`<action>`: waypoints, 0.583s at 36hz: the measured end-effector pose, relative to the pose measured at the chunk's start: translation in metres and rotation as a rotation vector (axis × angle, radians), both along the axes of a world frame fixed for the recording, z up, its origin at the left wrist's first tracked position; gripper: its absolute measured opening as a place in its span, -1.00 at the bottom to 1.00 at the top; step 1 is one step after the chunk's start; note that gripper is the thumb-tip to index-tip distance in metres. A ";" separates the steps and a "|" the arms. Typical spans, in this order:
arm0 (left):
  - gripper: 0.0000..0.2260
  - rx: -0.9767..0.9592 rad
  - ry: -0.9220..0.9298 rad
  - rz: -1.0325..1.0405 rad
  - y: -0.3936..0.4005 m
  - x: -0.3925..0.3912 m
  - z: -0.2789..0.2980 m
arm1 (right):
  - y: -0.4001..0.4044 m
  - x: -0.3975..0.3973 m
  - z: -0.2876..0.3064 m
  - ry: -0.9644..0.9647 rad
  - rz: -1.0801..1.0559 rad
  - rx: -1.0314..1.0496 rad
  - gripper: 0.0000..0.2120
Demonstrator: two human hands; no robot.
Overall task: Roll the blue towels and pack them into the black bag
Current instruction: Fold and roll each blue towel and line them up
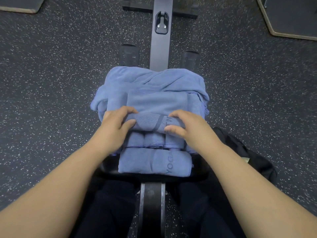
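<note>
- The speckled floor [51, 83] lies all round; a black bench [154, 176], seemingly the padded seat of a gym machine whose dark rail [160, 40] runs away from the person, carries the towels.
- The black bag [247, 152] sits on the floor just beside the bench's right edge, partly hidden by the right forearm; whether it is open I cannot tell.
- A loose heap of blue towels [151, 79] covers the bench's far edge, unrolled; the flat towel in hand [157, 100] lies spread on top of it.
- One finished roll [152, 162], with lettering on it, rests at the near edge; further rolls [149, 140] lie touching it just behind.
- The left hand [116, 122] and right hand [181, 124] each have their grip closed over one end of the started roll [154, 122], fingers on top and thumbs at the near side.
- To roll well, I judge: keep both ends level so the roll does not cone; pull back lightly for tightness; push away evenly over the flat part; watch that the heap beneath does not bunch up; then pack into the bag.
</note>
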State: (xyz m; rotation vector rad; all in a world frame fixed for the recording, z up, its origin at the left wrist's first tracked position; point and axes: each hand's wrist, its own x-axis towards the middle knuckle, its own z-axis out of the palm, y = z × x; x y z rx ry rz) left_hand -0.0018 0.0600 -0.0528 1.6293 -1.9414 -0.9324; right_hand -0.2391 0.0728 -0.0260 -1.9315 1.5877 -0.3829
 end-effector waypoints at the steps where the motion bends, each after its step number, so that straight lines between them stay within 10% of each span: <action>1: -0.68 0.007 -0.023 -0.001 0.000 0.001 0.001 | -0.001 -0.001 0.000 -0.007 0.006 0.019 -0.62; 21: -0.83 -0.108 -0.098 0.027 0.008 -0.012 0.003 | 0.007 0.022 -0.016 0.030 -0.111 -0.435 -0.93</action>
